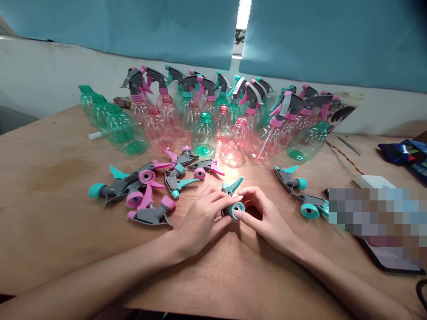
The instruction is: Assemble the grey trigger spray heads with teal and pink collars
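Both my hands rest on the wooden table (50, 213) and together grip one grey spray-trigger head with a teal collar (233, 198). My left hand (203, 218) wraps its body from the left. My right hand (267, 213) pinches the teal collar from the right. To the left lies a pile of loose trigger heads (143, 189) with pink or teal collars. Two more teal-collared heads (300, 195) lie to the right. Behind them stand and lie several pink and green clear bottles (203, 133), some with trigger heads fitted.
A white wall and blue curtain close off the back. At the right sit a white box (373, 181), a blue packet (405, 153), thin wires (347, 149) and a dark flat device (390, 260) by the table edge.
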